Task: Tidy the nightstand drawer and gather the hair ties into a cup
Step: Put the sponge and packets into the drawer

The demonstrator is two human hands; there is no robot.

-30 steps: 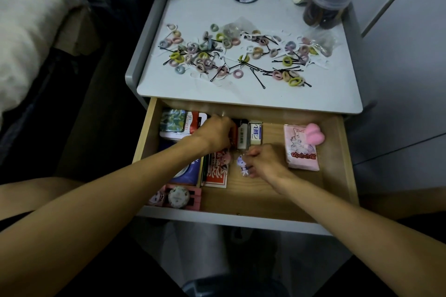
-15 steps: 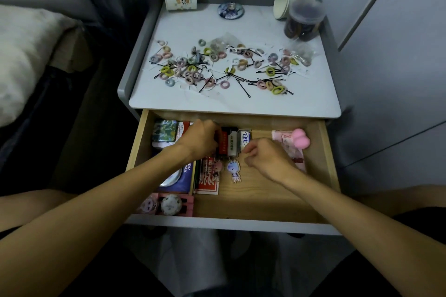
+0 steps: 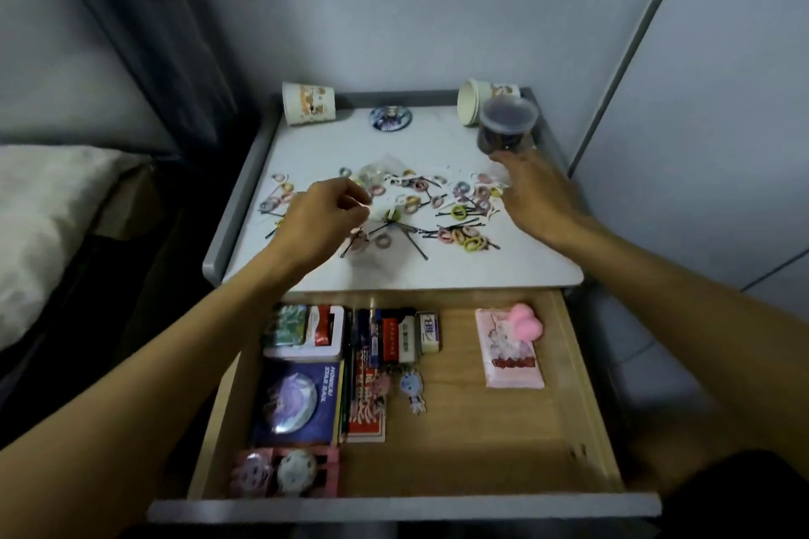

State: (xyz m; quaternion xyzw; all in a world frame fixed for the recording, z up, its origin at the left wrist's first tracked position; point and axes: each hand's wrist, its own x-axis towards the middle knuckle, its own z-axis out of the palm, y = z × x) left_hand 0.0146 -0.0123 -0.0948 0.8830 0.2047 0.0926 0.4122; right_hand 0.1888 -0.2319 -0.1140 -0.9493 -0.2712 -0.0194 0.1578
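Observation:
Several pastel hair ties (image 3: 470, 239) and black hairpins (image 3: 418, 247) lie scattered across the white nightstand top (image 3: 503, 271). My left hand (image 3: 324, 219) hovers over the left part of the pile with curled fingers and thumb and forefinger close together; blur hides whether they pinch a tie. My right hand (image 3: 536, 193) reaches over the right part of the pile, fingers extended toward a lidded clear tub (image 3: 508, 125) with dark contents. One paper cup (image 3: 308, 103) stands at the back left. Another cup (image 3: 473, 101) lies on its side behind the tub.
The wooden drawer (image 3: 481, 442) is pulled out below, holding card packs (image 3: 372, 403), a blue badge box (image 3: 297, 403), a pink packet (image 3: 512, 359), a keychain figure (image 3: 413, 389) and a pink tray (image 3: 284, 473). A round badge (image 3: 390, 117) lies at the back. A bed (image 3: 48, 210) is on the left.
Both hands have left the drawer and risen to the nightstand top, the left over the hair ties, the right toward the tub. The view has tilted up.

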